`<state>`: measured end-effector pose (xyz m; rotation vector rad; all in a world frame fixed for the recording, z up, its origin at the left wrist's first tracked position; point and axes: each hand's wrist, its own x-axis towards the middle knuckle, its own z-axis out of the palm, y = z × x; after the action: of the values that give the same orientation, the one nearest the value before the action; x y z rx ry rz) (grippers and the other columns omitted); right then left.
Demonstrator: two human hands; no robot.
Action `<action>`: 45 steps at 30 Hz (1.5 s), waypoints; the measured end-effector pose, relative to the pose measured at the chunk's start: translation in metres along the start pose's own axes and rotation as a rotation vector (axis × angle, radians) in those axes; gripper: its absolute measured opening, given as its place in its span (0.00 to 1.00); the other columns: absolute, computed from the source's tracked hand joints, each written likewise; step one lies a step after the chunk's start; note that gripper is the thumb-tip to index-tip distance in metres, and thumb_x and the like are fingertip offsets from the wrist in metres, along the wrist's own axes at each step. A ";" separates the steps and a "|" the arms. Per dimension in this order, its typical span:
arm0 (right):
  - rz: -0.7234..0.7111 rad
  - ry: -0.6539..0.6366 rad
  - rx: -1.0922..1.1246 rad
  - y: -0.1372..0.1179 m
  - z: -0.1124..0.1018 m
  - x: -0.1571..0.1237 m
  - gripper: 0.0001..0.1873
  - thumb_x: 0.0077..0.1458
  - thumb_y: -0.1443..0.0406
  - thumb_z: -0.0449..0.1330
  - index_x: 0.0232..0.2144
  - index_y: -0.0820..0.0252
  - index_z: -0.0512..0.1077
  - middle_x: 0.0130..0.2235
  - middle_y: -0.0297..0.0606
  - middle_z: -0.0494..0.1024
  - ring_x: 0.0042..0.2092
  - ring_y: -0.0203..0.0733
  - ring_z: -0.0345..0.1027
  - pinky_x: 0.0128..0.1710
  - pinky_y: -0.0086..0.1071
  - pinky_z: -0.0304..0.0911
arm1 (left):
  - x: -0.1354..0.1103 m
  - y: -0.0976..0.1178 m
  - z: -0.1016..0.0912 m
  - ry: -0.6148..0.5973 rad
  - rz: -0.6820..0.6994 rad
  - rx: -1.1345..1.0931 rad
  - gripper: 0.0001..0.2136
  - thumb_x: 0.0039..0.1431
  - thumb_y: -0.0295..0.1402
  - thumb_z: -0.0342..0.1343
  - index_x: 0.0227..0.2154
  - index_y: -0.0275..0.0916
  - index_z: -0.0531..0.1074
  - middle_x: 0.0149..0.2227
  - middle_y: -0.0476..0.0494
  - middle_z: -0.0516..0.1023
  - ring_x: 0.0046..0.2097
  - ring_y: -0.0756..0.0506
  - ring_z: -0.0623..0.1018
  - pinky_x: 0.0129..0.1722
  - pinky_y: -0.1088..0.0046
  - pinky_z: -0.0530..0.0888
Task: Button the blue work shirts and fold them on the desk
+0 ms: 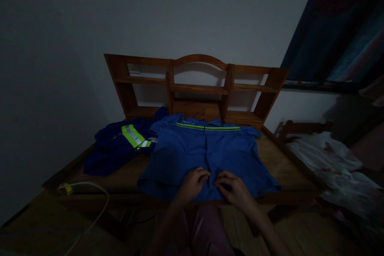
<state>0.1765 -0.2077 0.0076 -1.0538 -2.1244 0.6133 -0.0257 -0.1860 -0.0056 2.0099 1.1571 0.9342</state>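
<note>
A blue work shirt (210, 148) with a yellow-green reflective stripe across the chest lies spread flat on a wooden bed frame (126, 176). My left hand (192, 184) and my right hand (232, 187) rest close together on the shirt's lower front, near its centre placket. Both hands have curled fingers pinching the fabric there. A second dark blue garment (120, 146) with a yellow-and-silver reflective band lies crumpled to the left of the shirt.
A wooden headboard with shelves (198, 88) stands against the white wall behind. A white cable with a yellow plug (67, 189) lies at the bed's front left. A pale patterned cloth (327, 160) covers something on the right. The room is dim.
</note>
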 end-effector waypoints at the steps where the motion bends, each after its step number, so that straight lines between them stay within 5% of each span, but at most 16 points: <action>1: 0.002 -0.004 -0.023 0.000 0.001 -0.001 0.10 0.56 0.67 0.55 0.35 0.54 0.76 0.39 0.39 0.73 0.42 0.41 0.67 0.43 0.33 0.63 | 0.000 0.000 0.000 -0.014 -0.001 0.003 0.12 0.58 0.31 0.47 0.36 0.42 0.76 0.36 0.45 0.75 0.39 0.47 0.73 0.40 0.74 0.67; 11: 0.031 0.090 -0.080 0.003 0.014 -0.013 0.15 0.57 0.67 0.54 0.44 0.51 0.74 0.42 0.41 0.71 0.45 0.45 0.65 0.45 0.37 0.62 | 0.007 0.004 0.011 0.026 -0.044 0.111 0.11 0.51 0.25 0.51 0.35 0.41 0.75 0.36 0.46 0.75 0.37 0.48 0.73 0.35 0.76 0.66; 17: 0.187 0.254 0.102 0.018 0.012 -0.018 0.19 0.53 0.60 0.61 0.49 0.52 0.72 0.40 0.40 0.72 0.42 0.43 0.67 0.43 0.35 0.63 | 0.015 0.006 0.018 0.042 -0.059 0.033 0.07 0.54 0.35 0.54 0.33 0.40 0.75 0.35 0.46 0.77 0.39 0.46 0.75 0.39 0.74 0.68; 21: 0.288 0.316 0.224 0.030 0.006 -0.017 0.24 0.48 0.55 0.65 0.47 0.56 0.74 0.36 0.39 0.73 0.38 0.42 0.68 0.39 0.34 0.64 | 0.019 0.008 0.025 0.080 -0.145 0.054 0.07 0.50 0.37 0.58 0.30 0.40 0.76 0.34 0.45 0.77 0.37 0.46 0.75 0.36 0.74 0.68; 26: 0.355 0.354 0.292 0.036 0.006 -0.014 0.18 0.51 0.54 0.62 0.39 0.59 0.77 0.37 0.41 0.75 0.39 0.44 0.69 0.40 0.34 0.64 | 0.020 0.009 0.032 0.084 -0.196 0.037 0.04 0.49 0.32 0.59 0.29 0.39 0.75 0.32 0.46 0.77 0.35 0.48 0.75 0.34 0.75 0.67; 36: 0.136 0.231 0.130 0.003 0.006 -0.007 0.12 0.57 0.58 0.57 0.37 0.57 0.77 0.37 0.40 0.74 0.41 0.41 0.68 0.42 0.32 0.63 | 0.016 -0.001 0.033 0.088 -0.205 0.003 0.05 0.52 0.26 0.53 0.31 0.37 0.72 0.35 0.44 0.76 0.39 0.47 0.74 0.38 0.74 0.67; 45: 0.201 0.212 0.167 -0.011 -0.002 0.006 0.18 0.61 0.56 0.51 0.28 0.61 0.74 0.30 0.36 0.73 0.34 0.38 0.67 0.36 0.28 0.59 | 0.011 0.010 0.022 0.072 -0.164 -0.155 0.03 0.54 0.30 0.50 0.29 0.38 0.68 0.25 0.49 0.73 0.28 0.49 0.73 0.29 0.76 0.67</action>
<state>0.1694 -0.2087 0.0185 -1.1900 -1.7676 0.7264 0.0013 -0.1837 -0.0068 1.7436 1.2287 0.9872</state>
